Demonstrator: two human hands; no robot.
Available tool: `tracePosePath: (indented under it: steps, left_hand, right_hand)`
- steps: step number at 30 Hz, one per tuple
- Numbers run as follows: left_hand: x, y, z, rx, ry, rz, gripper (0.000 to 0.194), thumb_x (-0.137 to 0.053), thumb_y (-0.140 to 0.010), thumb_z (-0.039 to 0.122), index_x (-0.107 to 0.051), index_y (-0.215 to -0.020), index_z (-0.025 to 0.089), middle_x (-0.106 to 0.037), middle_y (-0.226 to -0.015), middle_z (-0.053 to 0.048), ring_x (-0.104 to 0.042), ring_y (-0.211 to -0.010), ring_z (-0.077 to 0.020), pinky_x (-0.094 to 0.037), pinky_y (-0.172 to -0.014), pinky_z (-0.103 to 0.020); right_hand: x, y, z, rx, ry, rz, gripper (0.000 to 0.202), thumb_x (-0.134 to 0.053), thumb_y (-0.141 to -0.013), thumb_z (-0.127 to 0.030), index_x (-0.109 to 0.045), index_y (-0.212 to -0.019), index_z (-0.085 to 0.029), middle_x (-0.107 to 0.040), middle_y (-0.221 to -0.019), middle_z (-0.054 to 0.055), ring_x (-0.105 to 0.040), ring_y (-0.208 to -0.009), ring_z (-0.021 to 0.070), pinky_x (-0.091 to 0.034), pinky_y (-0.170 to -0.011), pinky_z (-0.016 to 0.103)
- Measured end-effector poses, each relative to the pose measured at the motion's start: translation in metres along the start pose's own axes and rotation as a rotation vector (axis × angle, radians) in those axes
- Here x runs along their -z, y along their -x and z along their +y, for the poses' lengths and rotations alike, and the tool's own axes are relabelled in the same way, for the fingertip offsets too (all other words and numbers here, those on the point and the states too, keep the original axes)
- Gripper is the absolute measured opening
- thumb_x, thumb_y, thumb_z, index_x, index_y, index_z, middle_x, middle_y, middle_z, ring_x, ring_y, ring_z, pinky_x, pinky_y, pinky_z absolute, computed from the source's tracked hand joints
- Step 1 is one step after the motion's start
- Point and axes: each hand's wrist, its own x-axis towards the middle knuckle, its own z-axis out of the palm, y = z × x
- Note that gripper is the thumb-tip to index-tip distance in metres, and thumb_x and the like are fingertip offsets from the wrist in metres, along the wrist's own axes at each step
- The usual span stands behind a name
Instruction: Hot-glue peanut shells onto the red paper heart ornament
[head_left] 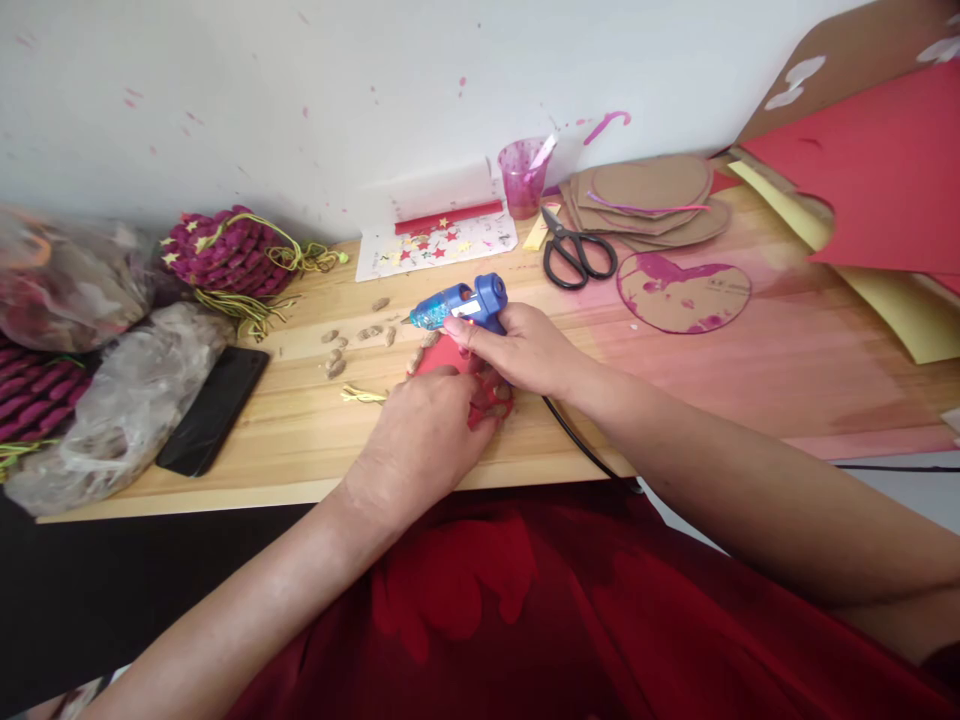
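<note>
Below the glue gun (pixel 461 302): a red piece (pixel 446 352), mostly hidden by the left hand (pixel 420 430), with peanuts (pixel 429 340) along its upper-left edge; whether they are fixed cannot be told.
Done so far: judging by the purple bundle (pixel 232 250) with yellow cords, well left of the glue gun, some pieces look finished.
Left over: loose peanuts (pixel 335 367) on the counter (pixel 300 440), left of the glue gun, seem not yet used; the red piece appears partway along.
Right-hand grip: the right hand (pixel 532 345) is clamped on the glue gun's handle, thumb along its side.
Left-hand grip: fingers curl over the red piece, touching it; fingertips are partly hidden, so how closely they come together cannot be told.
</note>
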Motion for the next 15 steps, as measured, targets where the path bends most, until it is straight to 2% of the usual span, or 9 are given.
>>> tracePosePath:
  steps: [15]
  left_hand:
    - [-0.0018,0.0006,0.0006,0.0,-0.002,0.016,0.029,-0.057,-0.098,0.038,-0.078,-0.09,0.018,-0.077,-0.087,-0.01,-0.074,-0.078,-0.0277,-0.055,-0.073,-0.037]
  right_hand:
    - [-0.0004,0.0014,-0.002,-0.014,-0.02,0.0,0.046,-0.06,-0.093,-0.061,-0.067,-0.073,-0.02,-0.072,-0.075,0.003,-0.071,-0.08,0.02,-0.052,-0.073,0.029]
